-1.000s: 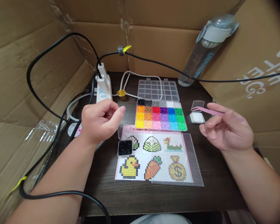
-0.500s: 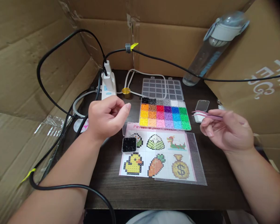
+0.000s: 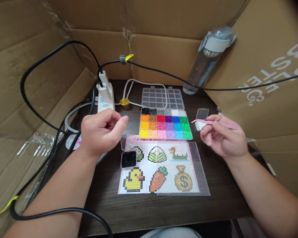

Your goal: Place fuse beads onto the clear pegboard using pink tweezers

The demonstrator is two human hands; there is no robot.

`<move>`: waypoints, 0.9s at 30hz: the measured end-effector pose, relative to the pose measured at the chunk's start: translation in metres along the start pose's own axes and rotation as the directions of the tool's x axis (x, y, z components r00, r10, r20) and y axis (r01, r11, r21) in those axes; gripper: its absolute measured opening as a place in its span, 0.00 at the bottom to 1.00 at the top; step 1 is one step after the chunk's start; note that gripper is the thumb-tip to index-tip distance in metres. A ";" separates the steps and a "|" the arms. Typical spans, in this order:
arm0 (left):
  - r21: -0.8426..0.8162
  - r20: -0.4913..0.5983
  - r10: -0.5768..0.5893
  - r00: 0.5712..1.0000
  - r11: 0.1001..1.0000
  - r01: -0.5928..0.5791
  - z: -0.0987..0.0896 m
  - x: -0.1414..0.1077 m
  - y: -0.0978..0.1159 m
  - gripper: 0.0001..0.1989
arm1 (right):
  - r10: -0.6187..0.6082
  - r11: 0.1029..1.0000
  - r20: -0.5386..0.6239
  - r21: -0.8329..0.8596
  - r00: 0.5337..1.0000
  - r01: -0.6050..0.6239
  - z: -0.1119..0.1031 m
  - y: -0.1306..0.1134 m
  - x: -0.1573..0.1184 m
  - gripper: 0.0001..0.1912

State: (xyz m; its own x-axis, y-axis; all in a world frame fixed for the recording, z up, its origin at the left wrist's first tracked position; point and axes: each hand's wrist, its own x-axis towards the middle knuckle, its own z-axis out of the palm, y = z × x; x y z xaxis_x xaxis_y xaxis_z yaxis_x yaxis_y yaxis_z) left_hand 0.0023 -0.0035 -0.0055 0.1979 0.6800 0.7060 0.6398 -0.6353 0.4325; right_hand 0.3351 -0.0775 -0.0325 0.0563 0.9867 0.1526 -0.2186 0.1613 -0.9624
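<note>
Left hand (image 3: 100,132) hovers loosely curled near the worktop's (image 3: 144,208) left edge, thumb on fingers, pinching nothing I can make out. A small tray of black beads (image 3: 128,159) sits just beside it on the pattern sheet (image 3: 159,167). The bead organizer (image 3: 165,127) lies mid-worktop toward the back edge. Right hand (image 3: 222,138) pinches pink tweezers (image 3: 208,122) near the right edge.

Bead box (image 3: 166,124) lies behind the pattern sheet (image 3: 159,167), bottle (image 3: 205,61) behind both.
</note>
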 end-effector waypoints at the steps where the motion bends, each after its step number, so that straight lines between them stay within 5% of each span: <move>1: -0.001 -0.001 0.001 1.000 1.000 -0.001 0.000 0.000 0.000 0.11 | 0.001 1.000 -0.001 0.004 1.000 -0.001 0.000 0.001 0.000 0.07; 27: 0.024 0.010 0.014 1.000 1.000 -0.014 0.000 0.001 -0.001 0.11 | -0.012 0.999 -0.054 0.046 0.998 0.014 -0.004 0.003 0.000 0.08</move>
State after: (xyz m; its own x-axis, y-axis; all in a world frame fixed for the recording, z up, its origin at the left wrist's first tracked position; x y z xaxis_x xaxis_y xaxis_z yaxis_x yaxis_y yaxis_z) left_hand 0.0020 -0.0027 -0.0054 0.2142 0.6745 0.7065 0.6545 -0.6360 0.4088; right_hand 0.3378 -0.0768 -0.0365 0.1117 0.9822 0.1513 -0.2627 0.1760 -0.9487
